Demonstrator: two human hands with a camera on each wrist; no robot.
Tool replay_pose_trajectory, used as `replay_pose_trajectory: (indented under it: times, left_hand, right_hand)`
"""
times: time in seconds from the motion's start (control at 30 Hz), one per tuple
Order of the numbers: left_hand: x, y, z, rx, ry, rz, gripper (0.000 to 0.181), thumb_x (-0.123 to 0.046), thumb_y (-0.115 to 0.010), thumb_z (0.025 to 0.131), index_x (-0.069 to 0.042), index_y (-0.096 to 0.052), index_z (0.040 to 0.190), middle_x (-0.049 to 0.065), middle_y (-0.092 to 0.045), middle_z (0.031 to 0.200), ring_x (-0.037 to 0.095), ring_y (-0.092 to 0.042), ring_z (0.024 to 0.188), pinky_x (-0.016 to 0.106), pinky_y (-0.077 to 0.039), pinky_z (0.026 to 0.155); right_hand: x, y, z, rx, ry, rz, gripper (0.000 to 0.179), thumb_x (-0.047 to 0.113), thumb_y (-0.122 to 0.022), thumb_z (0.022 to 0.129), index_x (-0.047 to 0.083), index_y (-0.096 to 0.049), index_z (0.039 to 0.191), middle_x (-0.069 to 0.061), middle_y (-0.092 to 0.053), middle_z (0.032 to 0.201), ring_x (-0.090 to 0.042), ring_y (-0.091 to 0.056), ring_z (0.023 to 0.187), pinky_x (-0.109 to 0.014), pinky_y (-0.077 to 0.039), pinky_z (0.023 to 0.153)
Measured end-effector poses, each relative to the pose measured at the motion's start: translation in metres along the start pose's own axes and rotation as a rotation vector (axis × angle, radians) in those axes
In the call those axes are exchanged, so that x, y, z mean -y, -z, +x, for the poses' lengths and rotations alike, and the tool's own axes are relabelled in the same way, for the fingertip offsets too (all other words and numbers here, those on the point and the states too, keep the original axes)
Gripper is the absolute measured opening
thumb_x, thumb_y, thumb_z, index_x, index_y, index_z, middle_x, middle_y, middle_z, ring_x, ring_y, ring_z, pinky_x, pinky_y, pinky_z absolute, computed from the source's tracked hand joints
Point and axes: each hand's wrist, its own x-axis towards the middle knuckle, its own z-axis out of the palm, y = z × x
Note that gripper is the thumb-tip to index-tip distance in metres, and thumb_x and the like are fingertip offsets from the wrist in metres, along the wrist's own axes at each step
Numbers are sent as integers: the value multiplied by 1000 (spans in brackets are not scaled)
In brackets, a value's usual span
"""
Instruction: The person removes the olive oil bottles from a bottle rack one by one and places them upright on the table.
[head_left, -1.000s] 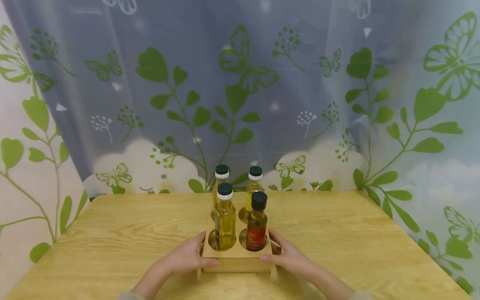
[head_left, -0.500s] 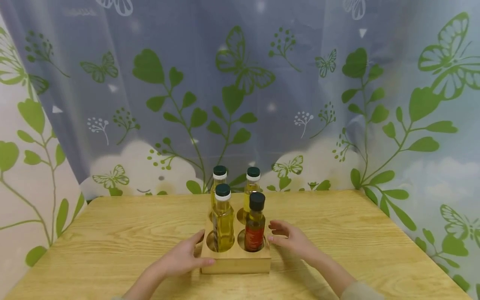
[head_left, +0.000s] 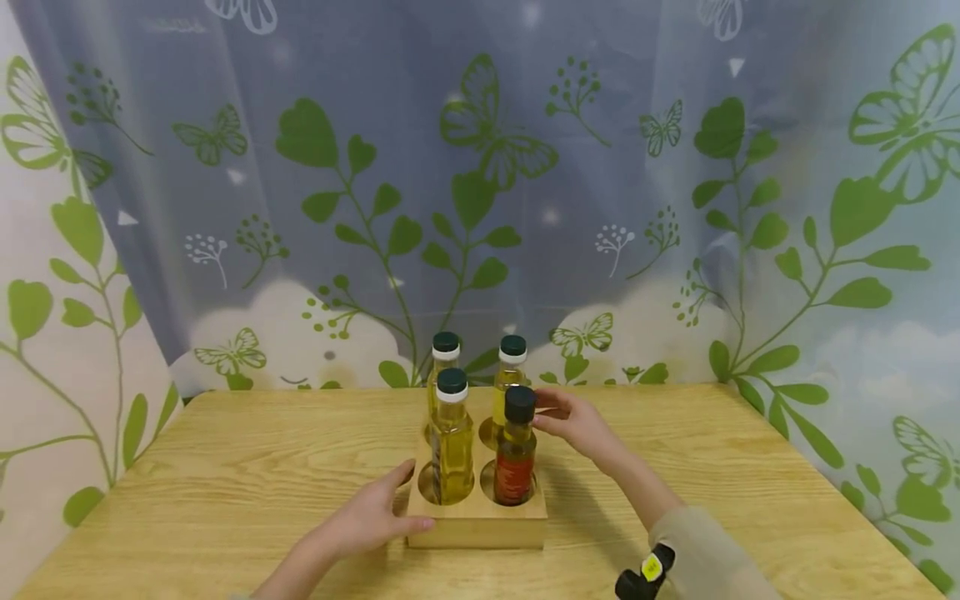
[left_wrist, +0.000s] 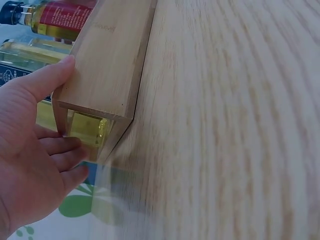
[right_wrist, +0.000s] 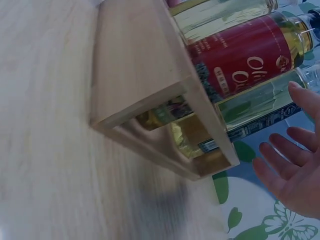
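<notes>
A wooden rack [head_left: 476,532] stands on the bench [head_left: 262,500], holding four upright bottles [head_left: 453,458]. The left hand [head_left: 371,515] grips its near left corner, thumb on the front. The right hand [head_left: 579,423], fingers apart, is at the back right bottle [head_left: 500,404]; I cannot tell whether they touch. Only the wrist views show the rack's open ends.

Lower centre, the left hand [head_left: 367,517] holds the near left corner of a wooden rack [head_left: 477,532] with four bottles [head_left: 455,454] (the near right one red-labelled); the right hand [head_left: 573,423] is just beside the right-hand pair. A leaf-print curtain [head_left: 390,100] fills the top.
</notes>
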Motion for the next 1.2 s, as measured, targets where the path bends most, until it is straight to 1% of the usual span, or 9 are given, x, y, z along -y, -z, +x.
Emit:
replay_pose_trajectory:
  times: [0.07,0.17,0.27,0.47,0.73,1.0,1.2]
  left_hand:
    - [0,0,0,-4,-3,-3,94,-42,-71,80,11,-24,141,30,-32,141,44,-37,125,56,-34,98]
    - [0,-1,0,-12,-8,-9,94,-41,-71,79,11,-24,141,29,-32,141,44,-37,125,57,-34,98]
    - [0,-2,0,-22,-18,-4,93,-41,-72,79,10,-25,141,30,-33,140,44,-37,125,57,-33,99]
    - [-1,-2,0,-23,-24,-16,92,-40,-72,79,9,-26,141,30,-33,140,45,-37,124,57,-33,98]
    - [0,-1,-1,-39,-14,-33,92,-38,-74,78,8,-27,141,30,-35,139,45,-38,123,58,-33,98]
    - [0,0,-1,-47,-9,-41,91,-38,-75,77,8,-29,140,29,-36,139,46,-38,123,59,-32,98]
    - [-1,0,-2,-58,-2,-39,89,-38,-75,76,8,-31,139,29,-38,137,46,-38,123,59,-32,98]
  right_hand:
    - [3,-1,6,-4,0,-3,55,15,-61,90,-6,-40,136,-23,-50,129,-36,-53,113,-44,-46,91]
    - [7,-3,14,-18,-25,-13,56,13,-60,89,-4,-38,138,-23,-45,134,-37,-50,116,-45,-46,91]
    - [9,-6,19,-36,-53,1,59,12,-61,87,-3,-37,139,-24,-42,136,-38,-47,119,-45,-46,91]
    - [12,-11,26,-61,-73,10,61,8,-62,85,-6,-36,138,-27,-42,135,-41,-45,120,-47,-46,91]
    - [15,-13,32,-71,-75,9,59,5,-63,82,-7,-39,135,-25,-47,127,-39,-49,113,-44,-49,84]
    - [11,-13,33,-64,-60,59,59,4,-64,81,-5,-40,135,-24,-47,124,-37,-51,109,-43,-50,82]
    - [11,-9,32,-56,-46,103,59,5,-65,81,-4,-41,134,-23,-48,121,-37,-51,110,-42,-50,84]
